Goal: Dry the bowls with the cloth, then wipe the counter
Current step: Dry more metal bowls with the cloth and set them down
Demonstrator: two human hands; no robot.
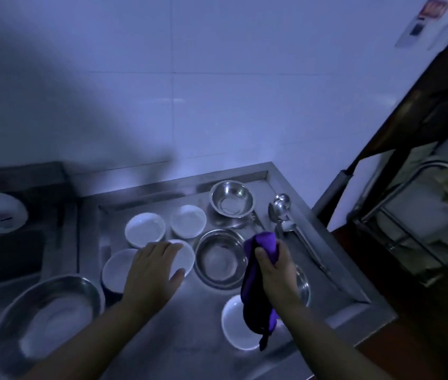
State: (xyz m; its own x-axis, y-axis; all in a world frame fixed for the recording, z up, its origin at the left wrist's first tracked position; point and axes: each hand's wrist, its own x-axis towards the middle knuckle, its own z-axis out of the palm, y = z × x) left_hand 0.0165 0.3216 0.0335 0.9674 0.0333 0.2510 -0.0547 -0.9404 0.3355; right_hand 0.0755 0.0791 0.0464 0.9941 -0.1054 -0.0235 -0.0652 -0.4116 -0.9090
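Several white bowls and steel bowls sit on a steel counter (203,311). My right hand (275,266) grips a purple cloth (255,294), which hangs down over a white bowl (233,325) near the front edge. My left hand (152,270) is spread flat, fingers apart, over a white bowl (185,256) in the middle; whether it touches is unclear. Two more white bowls (144,229) (188,220) stand behind it, another (115,270) to its left. A steel bowl (218,259) lies between my hands, another (231,198) at the back.
A large steel basin (50,322) stands at the front left. Ladles and spoons (281,209) lie along the counter's right rim. A sink area with a white lid (0,212) is to the left. A wire rack (409,229) stands beyond the right edge. Tiled wall behind.
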